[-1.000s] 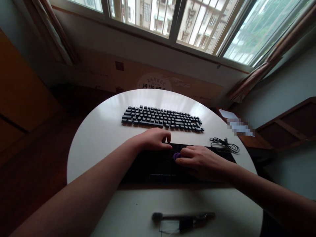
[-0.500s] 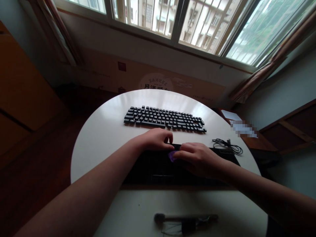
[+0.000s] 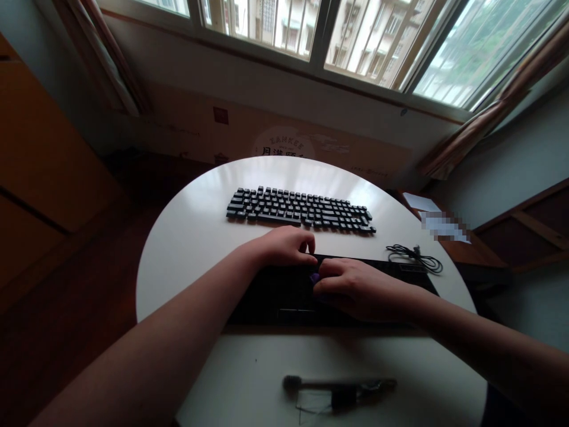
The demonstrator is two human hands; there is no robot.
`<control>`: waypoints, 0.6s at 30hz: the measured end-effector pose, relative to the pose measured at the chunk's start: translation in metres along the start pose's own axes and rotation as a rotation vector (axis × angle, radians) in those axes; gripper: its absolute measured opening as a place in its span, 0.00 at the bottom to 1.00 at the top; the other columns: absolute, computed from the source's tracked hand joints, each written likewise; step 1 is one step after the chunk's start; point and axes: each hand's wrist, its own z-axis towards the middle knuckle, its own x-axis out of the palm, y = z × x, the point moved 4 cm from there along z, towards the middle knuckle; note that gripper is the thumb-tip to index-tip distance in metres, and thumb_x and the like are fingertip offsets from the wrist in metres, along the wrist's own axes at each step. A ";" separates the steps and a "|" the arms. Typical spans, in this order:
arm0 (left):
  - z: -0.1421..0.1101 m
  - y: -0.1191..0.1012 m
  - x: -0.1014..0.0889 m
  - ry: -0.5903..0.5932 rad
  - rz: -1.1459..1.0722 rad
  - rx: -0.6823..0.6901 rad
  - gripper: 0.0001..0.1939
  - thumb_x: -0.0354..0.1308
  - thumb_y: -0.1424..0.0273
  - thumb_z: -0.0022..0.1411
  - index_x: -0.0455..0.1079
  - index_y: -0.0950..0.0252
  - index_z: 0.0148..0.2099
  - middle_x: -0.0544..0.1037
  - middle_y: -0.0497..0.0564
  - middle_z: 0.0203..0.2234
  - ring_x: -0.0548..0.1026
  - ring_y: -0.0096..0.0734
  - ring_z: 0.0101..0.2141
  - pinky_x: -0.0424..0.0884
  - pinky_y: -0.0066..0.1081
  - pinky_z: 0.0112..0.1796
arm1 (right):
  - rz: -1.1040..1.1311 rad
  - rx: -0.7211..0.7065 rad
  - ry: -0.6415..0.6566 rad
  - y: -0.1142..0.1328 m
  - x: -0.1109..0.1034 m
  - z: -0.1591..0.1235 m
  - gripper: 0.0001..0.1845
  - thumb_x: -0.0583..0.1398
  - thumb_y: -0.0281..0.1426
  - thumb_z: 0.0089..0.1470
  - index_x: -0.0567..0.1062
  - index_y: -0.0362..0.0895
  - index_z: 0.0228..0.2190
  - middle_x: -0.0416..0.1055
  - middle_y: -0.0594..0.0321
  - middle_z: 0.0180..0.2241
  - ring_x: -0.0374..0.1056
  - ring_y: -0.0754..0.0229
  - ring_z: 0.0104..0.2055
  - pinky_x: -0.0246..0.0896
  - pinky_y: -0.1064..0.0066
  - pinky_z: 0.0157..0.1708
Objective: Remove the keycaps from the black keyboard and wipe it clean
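Note:
A dark keyboard base [image 3: 271, 296] lies across the near middle of the round white table [image 3: 191, 237]. My left hand [image 3: 287, 246] rests curled on its far edge, fingers bent down against it. My right hand [image 3: 355, 287] lies over the base with fingertips pinched on a small purple object [image 3: 315, 277]. Beyond the hands, a set of black keycaps [image 3: 300, 209] is laid out in keyboard rows on the table.
A coiled black cable [image 3: 415, 256] lies at the right of the table. A small brush and a wire tool [image 3: 338, 388] sit near the front edge. A cardboard box [image 3: 284, 136] stands under the window; wooden furniture [image 3: 511, 231] is at the right.
My right hand has slid the purple object slightly toward the far edge of the base, closer to my left hand. The view has shifted a little; the left hand stays put.

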 end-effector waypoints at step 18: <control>-0.060 0.018 -0.096 -0.988 -0.006 -0.039 0.23 0.51 0.60 0.67 0.61 0.64 0.21 0.61 0.43 0.14 0.60 0.23 0.19 0.54 0.28 0.25 | 0.016 0.700 -0.821 -0.011 -0.044 -0.156 0.08 0.57 0.35 0.63 0.72 0.50 0.30 0.65 0.64 0.25 0.63 0.59 0.23 0.59 0.68 0.22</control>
